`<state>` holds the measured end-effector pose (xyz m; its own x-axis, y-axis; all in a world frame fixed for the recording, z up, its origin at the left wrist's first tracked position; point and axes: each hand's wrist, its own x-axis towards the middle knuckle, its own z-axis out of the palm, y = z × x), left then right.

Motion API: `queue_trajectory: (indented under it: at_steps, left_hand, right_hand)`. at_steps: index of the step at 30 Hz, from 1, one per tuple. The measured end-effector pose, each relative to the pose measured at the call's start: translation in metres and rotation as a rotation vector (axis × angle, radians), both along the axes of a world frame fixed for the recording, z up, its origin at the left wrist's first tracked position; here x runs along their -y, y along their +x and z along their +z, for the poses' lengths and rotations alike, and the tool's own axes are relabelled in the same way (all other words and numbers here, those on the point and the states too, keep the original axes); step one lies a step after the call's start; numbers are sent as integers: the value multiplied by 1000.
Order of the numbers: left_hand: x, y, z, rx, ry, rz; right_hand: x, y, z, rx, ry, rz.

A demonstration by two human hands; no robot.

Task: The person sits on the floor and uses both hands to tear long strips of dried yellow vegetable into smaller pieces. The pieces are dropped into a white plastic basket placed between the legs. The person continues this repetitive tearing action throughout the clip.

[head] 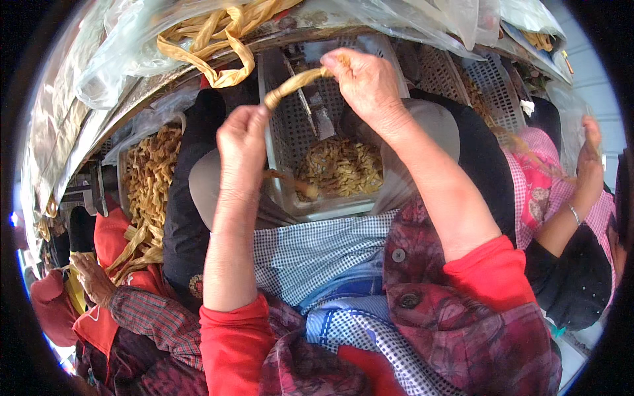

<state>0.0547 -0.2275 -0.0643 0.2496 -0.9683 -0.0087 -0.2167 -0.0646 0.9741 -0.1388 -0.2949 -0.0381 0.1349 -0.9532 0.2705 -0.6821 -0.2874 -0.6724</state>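
A long, soft, tan strip is stretched between my two hands, above a plastic crate. It looks like a food strip; its exact kind I cannot tell. My left hand pinches one part, where the strip looks bunched or knotted. Higher up and to the right, my right hand grips the other part between thumb and fingers. A blurred tan end hangs below my left wrist. Under my hands, the perforated grey crate stands between my knees. Short tan pieces are heaped in its near end.
Loose long strips droop over the edge of a work surface under clear plastic sheeting. Another crate of tan pieces stands at left. Co-workers' hands are at left and right. More perforated crates are at upper right.
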Motion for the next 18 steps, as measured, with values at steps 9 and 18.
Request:
queue_trajectory:
  at_steps: [9,18]
  left_hand:
    - [-98,-52,11,526,-448,-455]
    - [-89,-63,97,896,-462,-643]
  right_hand:
    - [-112,-69,30,34,-36,280]
    - [-117,-85,20,-494,324,328]
